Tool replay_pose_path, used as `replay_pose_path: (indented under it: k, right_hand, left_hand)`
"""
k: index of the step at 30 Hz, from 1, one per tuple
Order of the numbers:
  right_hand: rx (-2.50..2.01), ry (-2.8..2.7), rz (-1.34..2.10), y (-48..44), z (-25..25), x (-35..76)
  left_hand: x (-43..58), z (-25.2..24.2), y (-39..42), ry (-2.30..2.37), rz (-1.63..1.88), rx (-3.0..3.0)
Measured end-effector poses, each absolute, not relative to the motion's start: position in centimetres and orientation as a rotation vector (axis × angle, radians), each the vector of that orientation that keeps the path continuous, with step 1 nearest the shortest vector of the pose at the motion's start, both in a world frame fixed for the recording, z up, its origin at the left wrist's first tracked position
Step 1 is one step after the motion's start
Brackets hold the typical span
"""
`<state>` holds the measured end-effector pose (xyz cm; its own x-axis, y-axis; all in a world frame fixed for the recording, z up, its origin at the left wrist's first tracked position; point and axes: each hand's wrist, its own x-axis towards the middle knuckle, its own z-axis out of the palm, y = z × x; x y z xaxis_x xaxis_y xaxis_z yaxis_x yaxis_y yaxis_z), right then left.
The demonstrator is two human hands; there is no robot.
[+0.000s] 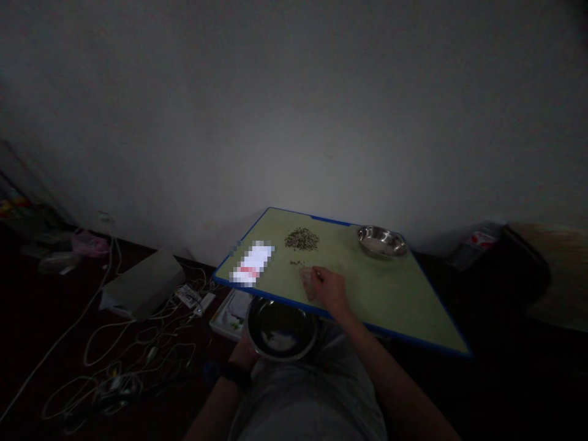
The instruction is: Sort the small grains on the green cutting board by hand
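Observation:
My left hand (248, 348) grips the side of a metal bowl (313, 343) just below the near edge of the table, over my lap. Dark greenish contents lie inside it, too dim to name. My right hand (329, 288) rests over the tabletop with its fingers closed on a small clear, pinkish flat piece of plastic (307, 284). Just beyond that piece is a short row of small dark grains (296, 263). Farther back, a larger pile of mottled seeds or beans (302, 239) is spread on the table.
The pale green table (390, 300) has a blue rim and stands against a grey wall. A second metal bowl (381, 242) sits at its back right, and a lit phone, blurred out (253, 263), lies at the left. Tangled cables (138, 361) and a box (144, 285) cover the floor.

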<state>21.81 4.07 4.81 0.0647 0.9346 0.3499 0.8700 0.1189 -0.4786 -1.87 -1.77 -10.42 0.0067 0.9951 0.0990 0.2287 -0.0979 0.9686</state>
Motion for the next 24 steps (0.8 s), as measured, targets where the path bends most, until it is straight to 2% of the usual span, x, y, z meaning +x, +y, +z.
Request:
replay_pose_path:
  k: [9,24]
  right_hand:
    - [-1.798,-1.838,0.164,4.2,5.3,25.2]
    - [-1.925,-1.810,-0.010,7.1,6.2,31.2]
  left_hand:
    - [-1.7,-9.6,-2.2,1.317,1.038,1.551]
    - [-1.3,-7.7,-2.4,1.365,0.951,1.467]
